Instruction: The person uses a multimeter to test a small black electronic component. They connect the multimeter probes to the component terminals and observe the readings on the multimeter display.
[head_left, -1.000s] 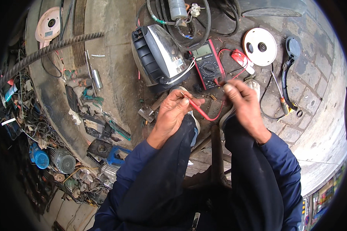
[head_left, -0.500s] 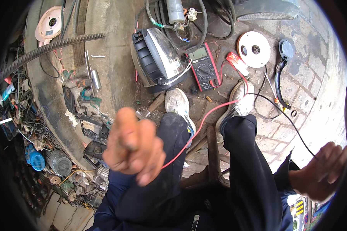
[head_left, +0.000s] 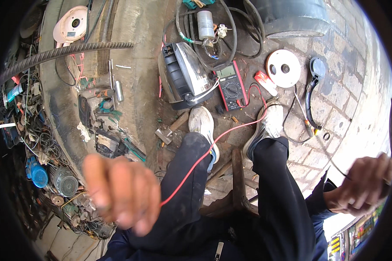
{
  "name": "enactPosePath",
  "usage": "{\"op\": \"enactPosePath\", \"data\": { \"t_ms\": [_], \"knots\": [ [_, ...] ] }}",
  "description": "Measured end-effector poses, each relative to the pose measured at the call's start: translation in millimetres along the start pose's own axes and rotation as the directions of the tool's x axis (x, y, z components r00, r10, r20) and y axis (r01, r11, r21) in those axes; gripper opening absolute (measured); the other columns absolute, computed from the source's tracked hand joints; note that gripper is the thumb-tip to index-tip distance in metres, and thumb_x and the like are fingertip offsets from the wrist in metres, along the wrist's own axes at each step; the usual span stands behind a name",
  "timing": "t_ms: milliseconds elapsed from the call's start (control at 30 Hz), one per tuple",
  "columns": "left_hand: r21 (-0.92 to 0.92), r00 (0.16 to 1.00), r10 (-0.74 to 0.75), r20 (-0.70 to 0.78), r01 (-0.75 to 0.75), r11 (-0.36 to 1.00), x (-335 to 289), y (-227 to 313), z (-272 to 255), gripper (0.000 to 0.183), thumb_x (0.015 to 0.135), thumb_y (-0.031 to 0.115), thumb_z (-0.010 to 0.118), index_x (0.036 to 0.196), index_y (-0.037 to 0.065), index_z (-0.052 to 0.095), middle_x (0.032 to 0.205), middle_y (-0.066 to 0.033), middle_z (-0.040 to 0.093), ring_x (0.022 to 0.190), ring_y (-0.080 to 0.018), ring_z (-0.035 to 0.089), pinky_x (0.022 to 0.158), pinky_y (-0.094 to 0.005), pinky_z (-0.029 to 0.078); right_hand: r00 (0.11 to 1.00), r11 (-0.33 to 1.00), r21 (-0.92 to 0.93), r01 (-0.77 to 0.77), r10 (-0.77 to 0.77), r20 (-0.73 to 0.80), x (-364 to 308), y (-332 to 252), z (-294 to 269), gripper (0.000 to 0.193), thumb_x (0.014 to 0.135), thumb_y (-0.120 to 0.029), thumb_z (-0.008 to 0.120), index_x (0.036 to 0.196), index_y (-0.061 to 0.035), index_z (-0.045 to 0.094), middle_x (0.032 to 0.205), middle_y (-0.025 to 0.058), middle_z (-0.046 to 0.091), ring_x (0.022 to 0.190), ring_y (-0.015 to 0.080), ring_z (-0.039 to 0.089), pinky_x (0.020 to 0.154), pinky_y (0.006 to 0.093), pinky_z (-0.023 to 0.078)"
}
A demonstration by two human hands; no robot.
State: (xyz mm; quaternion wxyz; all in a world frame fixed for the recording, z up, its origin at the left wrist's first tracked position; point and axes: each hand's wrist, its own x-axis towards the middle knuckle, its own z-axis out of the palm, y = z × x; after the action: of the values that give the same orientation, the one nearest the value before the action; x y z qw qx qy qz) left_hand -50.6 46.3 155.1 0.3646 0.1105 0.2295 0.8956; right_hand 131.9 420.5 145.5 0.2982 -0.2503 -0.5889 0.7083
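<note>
My left hand (head_left: 123, 191), blurred, is raised at the lower left with its fingers curled. A red test lead (head_left: 191, 168) enters it, while any probe tip is hidden by the fingers. At the right rim, my right hand (head_left: 359, 185) is closed round the black test lead (head_left: 331, 160), whose end I cannot see. A red-edged multimeter (head_left: 231, 90) lies on the paving beyond my shoes, and the red lead loops from it across my right shoe (head_left: 269, 122). Left of the meter sits a dark housing with a clear cover (head_left: 185, 75).
Beyond the meter are a grey cylindrical capacitor (head_left: 205, 25) and coiled cable. A white round cover (head_left: 283, 68), a screwdriver (head_left: 307, 124) and a curved black handle (head_left: 309, 93) lie to the right. A hammer (head_left: 172, 128) rests by my left shoe; scrap parts and motors (head_left: 66, 182) crowd the left.
My left hand has moved left and slightly down with the red lead. My right hand has shifted slightly upward. The ground objects sit a little lower in view.
</note>
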Motion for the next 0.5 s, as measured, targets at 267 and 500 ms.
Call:
{"op": "enactPosePath", "data": {
  "t_ms": [267,500],
  "knots": [
    [0.192,0.722,-0.398,-0.565,0.585,0.788,-25,-55,-27,0.026,0.104,0.004,0.062,0.129,-0.001,0.056,0.099,-0.0196,0.072,0.082,-0.0251,0.076,0.065,-0.0327,0.062,0.38,0.789,-0.362,-0.497,0.573,0.726,-26,66,114,0.018,0.102,-0.012,0.07,0.112,0.0023,0.069,0.079,0.0114,0.073,0.068,0.016,0.07,0.06,0.0313,0.053],
    [0.282,0.744,-0.406,-0.531,0.607,0.743,-35,-58,-27,0.02,0.107,0.008,0.061,0.124,-0.003,0.059,0.104,-0.0175,0.07,0.087,-0.026,0.077,0.068,-0.032,0.064,0.247,0.756,-0.431,-0.493,0.596,0.764,-37,81,123,0.023,0.106,-0.02,0.067,0.107,0.0033,0.067,0.08,0.0066,0.07,0.07,0.0094,0.067,0.06,0.0277,0.052]
  ]
}}
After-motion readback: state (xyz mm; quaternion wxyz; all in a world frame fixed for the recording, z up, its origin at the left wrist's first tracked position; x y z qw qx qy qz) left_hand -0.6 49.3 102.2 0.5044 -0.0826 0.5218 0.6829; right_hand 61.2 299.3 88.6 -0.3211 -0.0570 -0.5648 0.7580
